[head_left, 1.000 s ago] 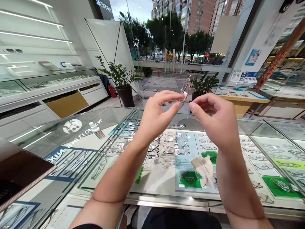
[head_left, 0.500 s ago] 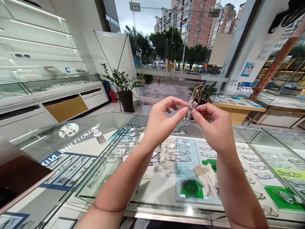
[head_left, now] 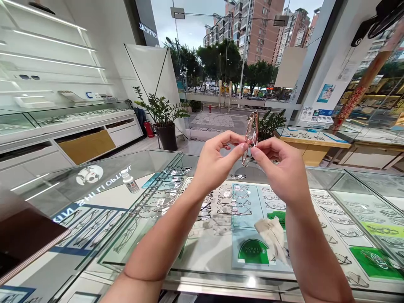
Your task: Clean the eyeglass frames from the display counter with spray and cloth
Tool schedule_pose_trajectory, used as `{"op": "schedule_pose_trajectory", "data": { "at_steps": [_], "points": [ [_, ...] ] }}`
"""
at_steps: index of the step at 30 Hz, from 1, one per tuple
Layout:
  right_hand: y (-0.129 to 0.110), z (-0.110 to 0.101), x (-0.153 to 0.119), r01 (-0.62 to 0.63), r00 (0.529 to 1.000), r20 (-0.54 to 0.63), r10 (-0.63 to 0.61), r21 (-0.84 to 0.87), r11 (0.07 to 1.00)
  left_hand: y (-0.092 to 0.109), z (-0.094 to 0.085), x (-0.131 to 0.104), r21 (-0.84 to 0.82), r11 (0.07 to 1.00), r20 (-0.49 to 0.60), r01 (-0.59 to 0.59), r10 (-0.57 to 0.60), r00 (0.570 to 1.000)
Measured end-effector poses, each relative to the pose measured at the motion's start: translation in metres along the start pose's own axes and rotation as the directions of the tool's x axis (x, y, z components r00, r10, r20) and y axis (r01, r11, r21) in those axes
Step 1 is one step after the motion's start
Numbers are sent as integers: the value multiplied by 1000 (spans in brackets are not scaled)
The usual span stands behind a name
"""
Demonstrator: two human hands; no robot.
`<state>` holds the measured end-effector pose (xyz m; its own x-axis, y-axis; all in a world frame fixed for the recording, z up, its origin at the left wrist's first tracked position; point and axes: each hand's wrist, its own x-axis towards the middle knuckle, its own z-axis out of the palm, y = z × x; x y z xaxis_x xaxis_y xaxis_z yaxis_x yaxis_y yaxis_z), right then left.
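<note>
A pair of thin-framed eyeglasses is held up above the glass display case, turned nearly edge-on with its lenses one above the other. My left hand pinches it near the middle between thumb and fingers. From the other side, my right hand grips it with thumb and forefinger close to the left fingertips. A small whitish tag seems to sit by the fingers. Below my right forearm, a crumpled beige cloth lies on the glass.
Rows of eyeglasses fill the case beneath my hands. A white bottle stands on the glass at left. A dark brown panel juts in at the left edge. Beyond are a potted plant and glass doors.
The eyeglasses have turned from a slant to a more upright, edge-on position and shifted slightly left. My right hand has moved a little left; both hands keep their pinch.
</note>
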<state>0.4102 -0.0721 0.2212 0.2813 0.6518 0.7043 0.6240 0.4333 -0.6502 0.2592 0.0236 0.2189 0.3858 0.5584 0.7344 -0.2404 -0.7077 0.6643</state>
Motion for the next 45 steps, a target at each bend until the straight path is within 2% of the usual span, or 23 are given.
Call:
{"op": "schedule_pose_trajectory", "data": {
  "at_steps": [7,11,14,17,20,23,26,30,33,36,41,45],
  "points": [
    [-1,-3,0,11,1000,-15,-11,2,1000,-1,1,0,-47,999,0,2,-2,1000],
    [1,-5,-1,-44,999,-20,45,29,999,-2,1,1,-11,1000,-9,-8,8,1000],
    [5,-7,-2,-86,991,-103,88,22,996,-4,1,2,72,997,-36,-29,32,999],
    [10,-9,-1,-52,969,-243,43,-29,998,-7,0,3,170,984,-66,-48,60,996],
    [16,-13,2,14,943,-329,-47,-102,995,-9,-1,4,239,970,-85,-50,72,994],
    [18,-16,4,66,920,-373,-117,-146,987,-12,-4,5,269,962,-78,-44,67,995],
    [14,-16,4,90,915,-382,-133,-127,988,-14,-5,6,258,966,-81,-34,57,995],
    [4,-13,2,107,936,-328,-126,-75,991,-15,-4,6,208,978,-140,-10,40,989],
    [-2,-10,-1,96,981,-164,-101,-39,995,-14,-3,6,216,976,-151,-14,48,987],
    [-3,-8,-1,88,996,-32,-88,-18,996,-13,-1,4,227,974,-122,-24,53,991],
    [-1,-4,0,90,996,17,-90,-31,995,-11,1,3,238,970,-89,-47,70,994],
    [0,-2,0,67,997,41,-65,-50,996,-13,4,4,125,992,-67,-28,36,997]
  ]
}}
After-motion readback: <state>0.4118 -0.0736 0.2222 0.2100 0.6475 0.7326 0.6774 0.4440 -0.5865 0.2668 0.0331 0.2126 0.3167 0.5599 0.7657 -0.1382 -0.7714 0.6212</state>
